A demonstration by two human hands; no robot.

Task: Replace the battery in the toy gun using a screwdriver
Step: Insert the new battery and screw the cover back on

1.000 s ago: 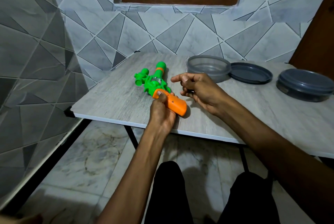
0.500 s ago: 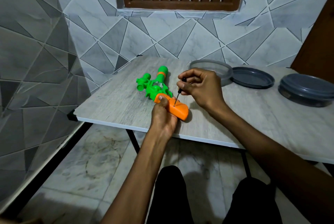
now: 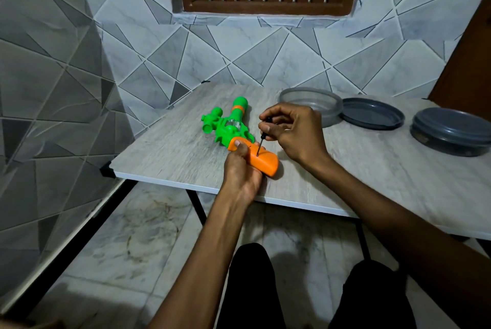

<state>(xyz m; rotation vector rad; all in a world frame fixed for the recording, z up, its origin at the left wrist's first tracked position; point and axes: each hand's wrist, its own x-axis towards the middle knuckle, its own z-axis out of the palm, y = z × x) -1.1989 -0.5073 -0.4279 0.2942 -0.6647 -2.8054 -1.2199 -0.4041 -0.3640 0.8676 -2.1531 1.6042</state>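
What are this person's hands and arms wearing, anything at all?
Nothing: the left hand and right hand are bare, no gloves, rings or watch in sight. Both forearms are uncovered, no sleeve in view. Black trousers cover the knees.

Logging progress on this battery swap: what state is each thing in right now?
toy gun, lying on the table
orange handle, closed
screwdriver, near upright, tip on the orange handle
left hand, gripping the orange handle
right hand, pinching the screwdriver
clear container, open, lidless
loose lid, flat on the table
grey container, lid on
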